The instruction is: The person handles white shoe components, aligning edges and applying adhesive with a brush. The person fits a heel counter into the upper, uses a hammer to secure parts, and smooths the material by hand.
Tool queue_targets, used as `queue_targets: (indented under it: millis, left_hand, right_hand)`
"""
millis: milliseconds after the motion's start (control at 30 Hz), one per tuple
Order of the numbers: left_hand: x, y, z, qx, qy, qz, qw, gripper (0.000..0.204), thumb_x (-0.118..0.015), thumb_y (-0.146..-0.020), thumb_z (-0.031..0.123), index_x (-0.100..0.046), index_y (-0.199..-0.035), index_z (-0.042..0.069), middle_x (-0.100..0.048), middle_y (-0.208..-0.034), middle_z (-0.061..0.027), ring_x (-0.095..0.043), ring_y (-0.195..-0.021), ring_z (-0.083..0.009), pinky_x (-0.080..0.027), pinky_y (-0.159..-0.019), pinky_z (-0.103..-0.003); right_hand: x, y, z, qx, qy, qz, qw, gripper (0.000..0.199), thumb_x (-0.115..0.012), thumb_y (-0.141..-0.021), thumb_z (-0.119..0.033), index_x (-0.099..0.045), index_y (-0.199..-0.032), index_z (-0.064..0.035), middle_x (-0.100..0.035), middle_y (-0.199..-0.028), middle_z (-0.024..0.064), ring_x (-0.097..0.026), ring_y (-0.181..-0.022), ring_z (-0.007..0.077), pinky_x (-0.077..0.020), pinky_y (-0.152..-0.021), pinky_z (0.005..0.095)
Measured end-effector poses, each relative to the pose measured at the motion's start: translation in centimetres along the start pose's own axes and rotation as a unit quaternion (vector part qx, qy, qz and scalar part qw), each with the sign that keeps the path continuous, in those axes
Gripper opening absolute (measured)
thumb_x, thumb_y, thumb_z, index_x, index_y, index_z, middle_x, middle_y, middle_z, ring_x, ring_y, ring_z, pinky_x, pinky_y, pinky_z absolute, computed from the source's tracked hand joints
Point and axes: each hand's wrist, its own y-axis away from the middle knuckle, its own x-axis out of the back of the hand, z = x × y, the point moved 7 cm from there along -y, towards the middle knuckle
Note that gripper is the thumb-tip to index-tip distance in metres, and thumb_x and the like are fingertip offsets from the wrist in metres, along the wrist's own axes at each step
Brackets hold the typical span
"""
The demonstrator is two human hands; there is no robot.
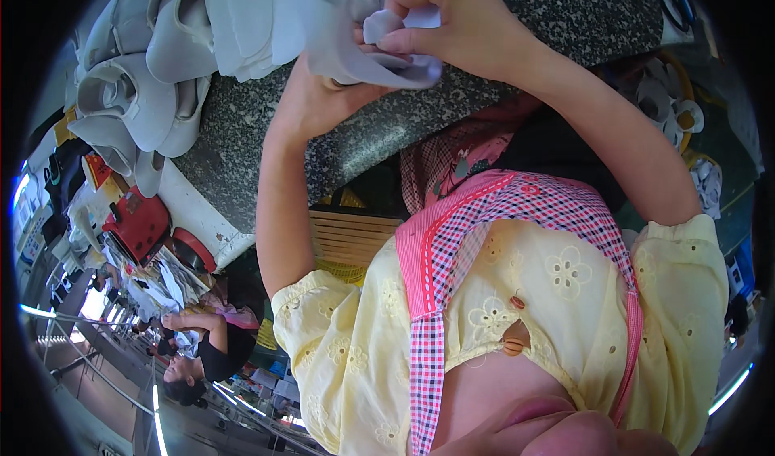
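Over the edge of a speckled stone table [371, 129], my left hand [323, 96] grips a pale grey shoe upper [339, 48] from beneath, its fingers partly hidden behind the material. My right hand [460, 24] is closed at the upper's right side, thumb and forefinger pinching a small rounded white piece [382, 26]. Whether that piece is joined to the upper I cannot tell. Left of my hands lie piled shoe uppers [133, 92], curved and overlapping. A stack of flat white pieces [242, 28] lies between that pile and my left hand.
A red box [139, 226] stands beyond the table's left corner, near papers. Another person [218, 347] works farther left. Below the table is a slatted wooden surface [355, 242]. A round basket [686, 117] with pale pieces stands at right; dark loops [676, 4] lie at the table's far right.
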Motion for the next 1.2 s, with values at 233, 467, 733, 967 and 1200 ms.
queue_targets:
  millis: [233,467,733,967,1200]
  left_hand:
    - [0.0,0.0,0.7,-0.068,-0.037,0.017,0.997,0.026,-0.069,-0.059,0.011,-0.065,-0.085,0.011,-0.061,-0.092,-0.0042,-0.055,-0.089,-0.0247,-0.040,-0.082,-0.036]
    - [-0.8,1.6,-0.9,0.071,0.028,0.062,0.995,0.037,-0.071,-0.063,0.017,-0.060,-0.098,0.017,-0.055,-0.102,-0.0020,-0.043,-0.100,-0.0230,-0.027,-0.085,-0.040]
    - [-0.2,0.8,1.1,0.060,-0.080,0.055,0.994,0.032,-0.068,-0.066,0.012,-0.062,-0.097,0.018,-0.056,-0.105,0.0039,-0.045,-0.100,-0.0228,-0.032,-0.083,-0.039]
    - [-0.4,0.3,0.3,0.039,-0.089,-0.010,0.995,0.035,-0.067,-0.068,0.019,-0.058,-0.101,0.016,-0.056,-0.100,0.0012,-0.041,-0.105,-0.0211,-0.028,-0.084,-0.045]
    - [0.1,1.1,0.3,0.039,-0.090,0.001,0.995,0.033,-0.066,-0.068,0.014,-0.059,-0.100,0.016,-0.058,-0.098,0.0012,-0.044,-0.104,-0.0217,-0.037,-0.079,-0.041]
  right_hand:
    - [1.8,-1.9,-0.7,0.187,0.099,0.005,0.977,0.019,-0.065,-0.062,-0.011,-0.055,-0.075,-0.0026,-0.052,-0.077,0.0112,-0.055,-0.067,0.0299,-0.0447,-0.056,0.0356]
    - [0.8,-3.0,1.5,0.090,0.146,-0.078,0.982,0.020,-0.064,-0.067,-0.014,-0.053,-0.080,-0.0019,-0.053,-0.076,0.0086,-0.056,-0.066,0.0256,-0.0443,-0.057,0.0336]
    - [-0.3,-3.2,3.5,0.074,0.266,-0.087,0.957,0.026,-0.064,-0.068,-0.018,-0.058,-0.091,-0.0056,-0.058,-0.084,0.0117,-0.057,-0.081,0.0287,-0.0456,-0.069,0.0374]
    - [3.7,-3.5,5.7,-0.026,0.048,0.079,0.995,0.020,-0.065,-0.067,-0.011,-0.056,-0.084,-0.0035,-0.057,-0.073,0.0089,-0.056,-0.064,0.0285,-0.0469,-0.059,0.0338]
    - [0.4,1.3,0.4,0.306,0.127,-0.258,0.908,0.032,-0.059,-0.075,-0.022,-0.055,-0.104,-0.0089,-0.053,-0.103,0.0053,-0.047,-0.103,0.0221,-0.0351,-0.088,0.0364]
